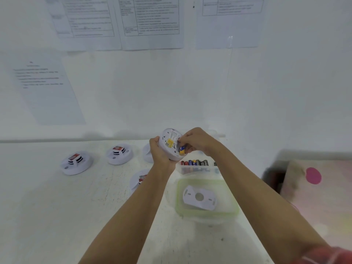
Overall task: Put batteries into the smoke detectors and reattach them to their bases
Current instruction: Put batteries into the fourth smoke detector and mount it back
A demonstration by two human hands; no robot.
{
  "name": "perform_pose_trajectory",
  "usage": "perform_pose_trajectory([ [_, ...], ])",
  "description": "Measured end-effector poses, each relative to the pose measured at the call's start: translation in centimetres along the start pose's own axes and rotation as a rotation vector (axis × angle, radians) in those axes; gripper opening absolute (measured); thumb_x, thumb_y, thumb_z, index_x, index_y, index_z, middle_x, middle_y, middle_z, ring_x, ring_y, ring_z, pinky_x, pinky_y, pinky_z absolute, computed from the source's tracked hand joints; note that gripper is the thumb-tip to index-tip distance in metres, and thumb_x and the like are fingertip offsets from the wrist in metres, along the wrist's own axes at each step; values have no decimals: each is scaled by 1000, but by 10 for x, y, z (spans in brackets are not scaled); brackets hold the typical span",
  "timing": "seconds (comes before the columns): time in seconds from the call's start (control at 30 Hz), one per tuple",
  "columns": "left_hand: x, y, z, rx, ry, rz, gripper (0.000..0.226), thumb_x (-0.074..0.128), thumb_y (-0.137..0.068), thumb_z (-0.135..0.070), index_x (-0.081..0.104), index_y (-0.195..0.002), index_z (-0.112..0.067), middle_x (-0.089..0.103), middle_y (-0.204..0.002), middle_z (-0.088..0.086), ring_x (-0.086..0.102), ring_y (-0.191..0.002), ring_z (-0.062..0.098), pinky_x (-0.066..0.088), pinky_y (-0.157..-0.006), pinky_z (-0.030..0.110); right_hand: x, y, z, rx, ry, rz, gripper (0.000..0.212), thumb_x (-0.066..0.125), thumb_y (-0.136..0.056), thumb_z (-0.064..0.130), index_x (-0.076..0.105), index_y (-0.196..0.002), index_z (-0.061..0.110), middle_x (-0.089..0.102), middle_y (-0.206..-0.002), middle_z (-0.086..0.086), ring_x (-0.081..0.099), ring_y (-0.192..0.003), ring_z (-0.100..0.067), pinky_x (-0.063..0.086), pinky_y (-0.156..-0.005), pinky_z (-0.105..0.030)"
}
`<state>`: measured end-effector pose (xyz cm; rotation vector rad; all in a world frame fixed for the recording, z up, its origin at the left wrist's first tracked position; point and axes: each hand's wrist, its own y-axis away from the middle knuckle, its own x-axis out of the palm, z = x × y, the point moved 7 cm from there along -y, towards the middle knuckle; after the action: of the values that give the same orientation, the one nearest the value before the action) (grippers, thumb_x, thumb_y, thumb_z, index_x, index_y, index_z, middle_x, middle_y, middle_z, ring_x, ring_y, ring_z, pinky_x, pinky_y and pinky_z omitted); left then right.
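Observation:
My left hand [159, 151] grips a round white smoke detector [170, 143] from the left, its labelled back turned toward me, above the table. My right hand [197, 141] pinches a yellow and blue battery [182, 150] at the detector's lower right, in its battery slot. A clear box of several batteries [196, 163] lies just below the hands. A white mounting base [199, 197] lies in a clear green-rimmed container [234, 208] nearer to me.
Two white detectors [76, 162] [119, 153] with red labels sit on the white table at the left. Two more white round pieces [147, 153] [138, 180] are partly hidden behind my left arm. Printed sheets hang on the wall. A patterned cloth [320, 197] lies at right.

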<state>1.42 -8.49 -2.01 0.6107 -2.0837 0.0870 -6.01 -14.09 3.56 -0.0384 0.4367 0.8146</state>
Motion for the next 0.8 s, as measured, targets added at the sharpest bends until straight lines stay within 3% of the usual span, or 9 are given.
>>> perform_pose_trajectory([
  [0.13,-2,1,-5,5,-10,-7,45,25,-90,-42,58,-103,-14,55,-99,13,51,-93,27,43,-82,42,3,2,3,-2,11,-38,18,58,-83,1,63,-65,2,60,-65,-12,52,-53,-18,47,-53,-20],
  [0.27,-3,1,-4,-6,-10,4,46,26,-90,-42,57,-110,-15,54,-102,13,48,-102,29,37,-93,46,3,5,1,13,-11,-42,20,55,-85,3,63,-67,4,61,-66,-12,53,-54,-18,48,-50,-19],
  [0.47,0,4,-1,-14,4,44,46,23,-90,-43,58,-101,-14,53,-98,14,49,-93,28,36,-87,43,-2,9,-3,35,-41,-58,16,54,-85,2,65,-91,-9,62,-78,-17,54,-55,-20,51,-53,-23],
  [0.6,2,4,1,-33,16,63,48,23,-89,-43,58,-105,-13,55,-101,15,50,-96,29,42,-82,43,-9,10,4,-45,-81,-111,16,57,-85,-4,64,-99,-7,61,-73,-11,59,-46,-10,54,-50,-18],
  [0.7,-1,2,3,-41,38,50,50,26,-88,-44,55,-114,-12,56,-103,15,52,-91,28,42,-84,43,-13,9,6,-115,-122,-167,27,63,-82,-5,59,-109,-5,57,-76,-6,60,-57,-14,53,-51,-14],
  [0.8,-2,-1,4,-35,36,46,49,27,-88,-43,56,-114,-12,57,-103,14,53,-92,27,42,-87,45,-14,8,6,-152,-93,-193,29,68,-79,-3,59,-106,-5,56,-76,-5,62,-68,-25,55,-58,-20],
])
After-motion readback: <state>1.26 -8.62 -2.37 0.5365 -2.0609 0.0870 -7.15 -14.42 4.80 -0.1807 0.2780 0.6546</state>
